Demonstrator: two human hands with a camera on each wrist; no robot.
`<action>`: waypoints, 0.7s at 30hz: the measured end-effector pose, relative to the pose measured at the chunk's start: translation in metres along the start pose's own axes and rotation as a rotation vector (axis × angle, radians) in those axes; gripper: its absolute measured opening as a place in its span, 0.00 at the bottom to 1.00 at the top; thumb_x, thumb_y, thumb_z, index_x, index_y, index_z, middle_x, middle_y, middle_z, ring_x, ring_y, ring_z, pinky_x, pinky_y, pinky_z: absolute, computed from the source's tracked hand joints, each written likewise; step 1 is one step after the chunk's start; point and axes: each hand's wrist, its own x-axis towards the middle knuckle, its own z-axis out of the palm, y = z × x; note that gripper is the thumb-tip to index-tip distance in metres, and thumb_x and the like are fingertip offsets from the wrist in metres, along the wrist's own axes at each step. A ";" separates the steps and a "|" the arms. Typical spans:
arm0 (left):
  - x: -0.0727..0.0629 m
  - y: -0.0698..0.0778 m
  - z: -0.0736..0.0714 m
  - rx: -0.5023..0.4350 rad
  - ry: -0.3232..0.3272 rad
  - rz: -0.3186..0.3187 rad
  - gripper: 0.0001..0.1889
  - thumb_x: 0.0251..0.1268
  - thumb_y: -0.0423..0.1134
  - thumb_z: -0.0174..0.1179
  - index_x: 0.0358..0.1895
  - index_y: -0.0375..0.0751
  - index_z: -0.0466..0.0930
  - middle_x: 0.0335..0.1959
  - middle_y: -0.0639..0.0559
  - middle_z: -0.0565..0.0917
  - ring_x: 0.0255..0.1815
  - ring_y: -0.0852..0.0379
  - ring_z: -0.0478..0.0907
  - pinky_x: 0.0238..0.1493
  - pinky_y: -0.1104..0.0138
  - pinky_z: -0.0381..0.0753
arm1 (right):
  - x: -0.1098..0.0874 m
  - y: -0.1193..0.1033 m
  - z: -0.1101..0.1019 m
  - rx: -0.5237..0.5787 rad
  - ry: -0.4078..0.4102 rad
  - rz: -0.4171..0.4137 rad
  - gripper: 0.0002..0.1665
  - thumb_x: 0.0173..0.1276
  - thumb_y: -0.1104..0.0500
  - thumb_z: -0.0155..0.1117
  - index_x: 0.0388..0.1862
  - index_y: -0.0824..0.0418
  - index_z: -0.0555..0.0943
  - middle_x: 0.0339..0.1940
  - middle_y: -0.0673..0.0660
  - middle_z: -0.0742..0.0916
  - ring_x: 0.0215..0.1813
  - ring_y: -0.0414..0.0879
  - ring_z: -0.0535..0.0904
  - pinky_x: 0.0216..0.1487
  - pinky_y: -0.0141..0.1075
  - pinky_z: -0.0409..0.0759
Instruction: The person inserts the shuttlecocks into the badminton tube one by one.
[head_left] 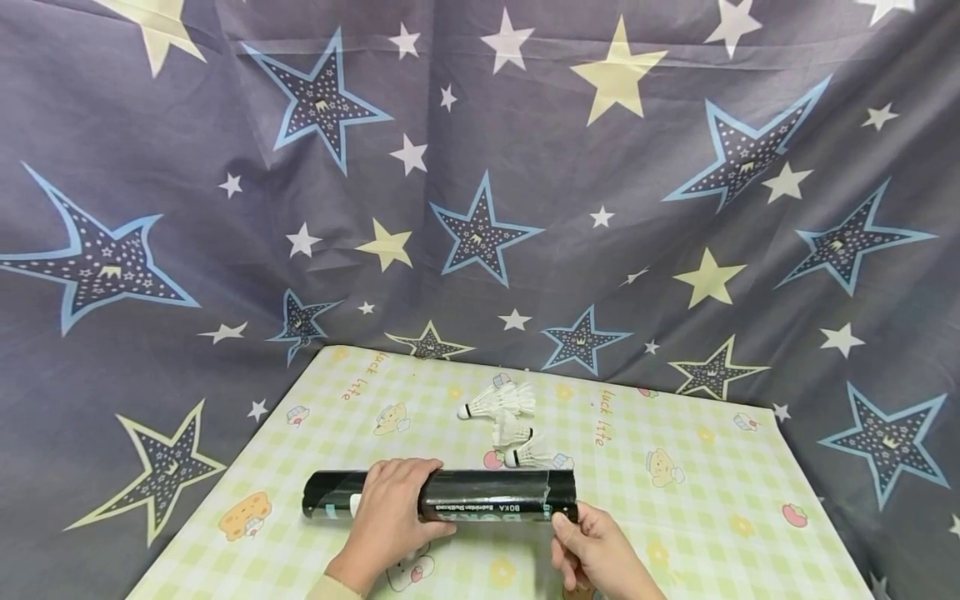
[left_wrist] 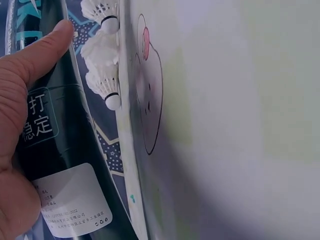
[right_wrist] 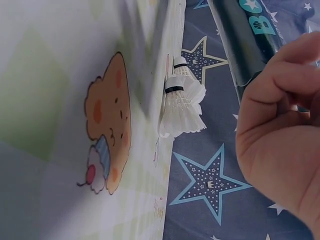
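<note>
A long black shuttlecock tube (head_left: 495,492) with printed lettering lies crosswise in my hands, above the table's near part. My left hand (head_left: 393,508) grips it left of the middle, its thumb along the near side. At the right end, my right hand (head_left: 596,546) pinches the tube's edge between thumb and curled fingers. The right wrist view shows those fingers bent at the end of the tube (right_wrist: 245,45), which they partly hide. Just beyond the tube lie three white shuttlecocks (head_left: 512,431), close together. A white label (left_wrist: 75,200) shows on the tube in the left wrist view.
A green-and-white checked cloth (head_left: 300,450) with cartoon prints covers the table. Behind it and at both sides hangs a dark grey curtain (head_left: 510,125) with stars, meeting the table's back edge.
</note>
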 end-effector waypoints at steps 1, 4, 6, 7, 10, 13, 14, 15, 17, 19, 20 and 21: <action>0.000 -0.001 0.000 0.007 -0.013 0.002 0.47 0.29 0.66 0.88 0.62 0.55 0.84 0.57 0.56 0.90 0.57 0.50 0.84 0.64 0.50 0.74 | 0.000 0.000 0.000 0.003 0.003 0.005 0.19 0.86 0.47 0.56 0.49 0.64 0.77 0.22 0.47 0.85 0.17 0.36 0.75 0.21 0.29 0.71; 0.000 -0.002 0.001 0.026 -0.038 0.009 0.48 0.31 0.69 0.86 0.62 0.55 0.84 0.56 0.56 0.90 0.58 0.49 0.84 0.64 0.49 0.74 | 0.001 0.000 0.001 0.005 0.010 0.017 0.18 0.86 0.48 0.56 0.47 0.63 0.77 0.21 0.47 0.85 0.17 0.36 0.74 0.21 0.29 0.71; 0.000 -0.003 0.002 0.034 -0.042 0.014 0.48 0.31 0.70 0.85 0.62 0.55 0.84 0.56 0.55 0.90 0.57 0.49 0.84 0.64 0.49 0.74 | 0.001 0.001 0.001 0.005 0.014 0.022 0.17 0.86 0.49 0.56 0.46 0.63 0.77 0.21 0.47 0.85 0.17 0.37 0.74 0.21 0.29 0.70; 0.000 -0.003 0.002 0.035 -0.040 0.016 0.48 0.31 0.70 0.85 0.62 0.55 0.84 0.56 0.55 0.90 0.57 0.49 0.84 0.64 0.48 0.75 | 0.002 0.001 0.001 0.005 0.015 0.024 0.17 0.86 0.49 0.56 0.46 0.63 0.77 0.21 0.47 0.85 0.17 0.37 0.74 0.21 0.29 0.70; 0.000 -0.004 0.003 0.034 -0.029 0.019 0.48 0.30 0.70 0.86 0.62 0.55 0.84 0.55 0.55 0.90 0.56 0.49 0.85 0.63 0.47 0.74 | 0.002 0.002 0.000 0.004 0.017 0.029 0.18 0.86 0.48 0.56 0.47 0.63 0.77 0.21 0.47 0.85 0.17 0.37 0.73 0.21 0.29 0.70; 0.000 -0.005 0.005 0.015 -0.025 0.019 0.48 0.30 0.69 0.86 0.62 0.55 0.84 0.55 0.55 0.90 0.56 0.50 0.85 0.63 0.47 0.74 | 0.002 0.003 -0.001 0.011 0.012 0.037 0.20 0.86 0.48 0.56 0.49 0.65 0.77 0.22 0.47 0.85 0.17 0.37 0.73 0.22 0.30 0.69; 0.000 -0.005 0.005 0.009 -0.025 0.019 0.48 0.30 0.69 0.87 0.62 0.55 0.84 0.55 0.55 0.90 0.56 0.50 0.85 0.63 0.47 0.74 | 0.001 0.004 -0.001 0.012 0.010 0.038 0.20 0.86 0.47 0.56 0.50 0.65 0.77 0.22 0.48 0.86 0.17 0.37 0.73 0.22 0.30 0.69; 0.000 -0.005 0.005 -0.003 -0.027 0.017 0.48 0.30 0.68 0.87 0.62 0.55 0.84 0.55 0.55 0.90 0.56 0.50 0.85 0.63 0.47 0.74 | 0.001 0.004 -0.002 0.017 0.007 0.039 0.20 0.85 0.47 0.56 0.51 0.66 0.77 0.23 0.48 0.86 0.17 0.37 0.73 0.22 0.30 0.68; 0.000 -0.005 0.006 -0.012 -0.026 0.016 0.47 0.30 0.68 0.87 0.61 0.55 0.84 0.55 0.55 0.90 0.56 0.50 0.85 0.63 0.47 0.73 | 0.000 0.004 -0.003 0.029 -0.005 0.043 0.21 0.85 0.47 0.57 0.52 0.67 0.77 0.24 0.48 0.86 0.17 0.37 0.74 0.21 0.31 0.67; 0.000 -0.005 0.006 -0.010 -0.014 0.013 0.47 0.29 0.68 0.87 0.61 0.55 0.85 0.55 0.56 0.90 0.56 0.50 0.85 0.62 0.48 0.73 | -0.001 0.003 -0.006 0.036 -0.014 0.041 0.23 0.85 0.47 0.57 0.58 0.66 0.78 0.26 0.47 0.87 0.18 0.36 0.76 0.21 0.31 0.66; 0.001 -0.004 0.006 -0.008 -0.003 0.009 0.47 0.28 0.67 0.88 0.61 0.55 0.85 0.54 0.56 0.91 0.55 0.51 0.85 0.62 0.48 0.73 | -0.001 0.002 -0.008 0.035 -0.017 0.038 0.24 0.85 0.47 0.57 0.61 0.67 0.78 0.27 0.47 0.88 0.19 0.36 0.77 0.21 0.31 0.67; 0.001 -0.004 0.006 -0.004 0.010 0.005 0.47 0.28 0.67 0.88 0.60 0.55 0.85 0.54 0.56 0.91 0.55 0.51 0.85 0.62 0.49 0.73 | -0.001 0.000 -0.010 0.034 -0.017 0.037 0.25 0.85 0.47 0.58 0.64 0.66 0.78 0.28 0.46 0.88 0.19 0.36 0.77 0.21 0.30 0.67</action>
